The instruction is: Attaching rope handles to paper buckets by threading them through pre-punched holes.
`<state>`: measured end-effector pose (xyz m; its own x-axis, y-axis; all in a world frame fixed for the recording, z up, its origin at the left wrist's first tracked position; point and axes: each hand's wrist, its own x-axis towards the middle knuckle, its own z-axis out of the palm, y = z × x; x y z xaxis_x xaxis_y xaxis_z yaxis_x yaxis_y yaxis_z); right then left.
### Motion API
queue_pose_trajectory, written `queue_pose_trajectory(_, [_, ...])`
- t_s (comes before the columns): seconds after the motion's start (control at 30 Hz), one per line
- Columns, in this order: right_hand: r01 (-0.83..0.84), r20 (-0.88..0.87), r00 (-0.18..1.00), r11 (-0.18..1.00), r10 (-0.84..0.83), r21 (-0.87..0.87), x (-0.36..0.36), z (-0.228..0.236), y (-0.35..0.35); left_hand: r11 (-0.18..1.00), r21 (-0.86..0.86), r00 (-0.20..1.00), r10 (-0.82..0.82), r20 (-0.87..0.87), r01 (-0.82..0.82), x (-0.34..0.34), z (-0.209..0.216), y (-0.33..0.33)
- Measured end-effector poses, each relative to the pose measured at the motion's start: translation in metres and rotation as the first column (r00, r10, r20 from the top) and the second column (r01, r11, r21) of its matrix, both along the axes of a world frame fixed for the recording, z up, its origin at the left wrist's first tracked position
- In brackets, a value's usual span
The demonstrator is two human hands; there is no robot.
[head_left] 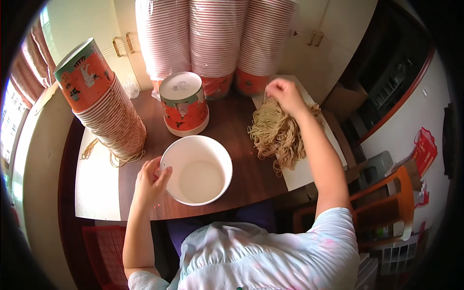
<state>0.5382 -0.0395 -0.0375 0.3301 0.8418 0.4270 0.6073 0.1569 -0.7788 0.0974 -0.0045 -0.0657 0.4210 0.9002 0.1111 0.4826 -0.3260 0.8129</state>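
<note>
Gripping a round white paper bucket (194,155) by its left rim with the left hand (149,184), while the right hand (289,98) pinches above a tangled heap of tan cords (278,133)

The left thumb overlaps the rim with fingers outside, so the bucket stands just right of that hand, mouth up. The right thumb and fingertips are together, seemingly on a thin tan strand (264,100); the heap lies below that hand and toward the person. Beyond the left hand, leftward, leans a tall stack of orange-and-green paper buckets (96,92); ahead and rightward stands a short upturned stack of red patterned buckets (184,116)
</note>
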Motion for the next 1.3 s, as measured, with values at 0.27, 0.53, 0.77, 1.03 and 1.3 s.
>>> queue_pose_trajectory(0.27, [-0.302, -0.253, 0.909, 0.942, 0.331, 0.146, -0.064, 0.146, 0.004, 0.934, 0.322, 0.945, -0.237, 0.226, 0.157, 0.03, 0.079, 0.006])
queue_pose_trajectory(0.53, [-0.488, -0.064, 0.869, 0.871, 0.49, 0.055, -0.165, 0.138, -0.015, 0.926, 0.123, 0.729, -0.358, 0.584, 0.356, 0.086, 0.076, 0.017])
queue_pose_trajectory(0.77, [-0.507, -0.207, 0.847, 0.861, 0.49, -0.034, -0.17, 0.118, -0.03, 0.831, -0.162, 0.805, -0.438, 0.401, 0.533, 0.054, 0.071, -0.004])
queue_pose_trajectory(1.03, [-0.423, 0.249, 0.836, 0.864, 0.489, -0.274, -0.175, 0.073, -0.037, 0.779, -0.321, 0.841, -0.47, 0.268, 0.538, 0.02, 0.082, 0.001])
queue_pose_trajectory(1.3, [-0.883, -0.669, 0.407, 0.455, 0.622, -0.114, -0.233, 0.047, -0.03, 0.613, -0.564, 0.825, -0.497, 0.269, 0.553, 0.021, 0.081, 0.01])
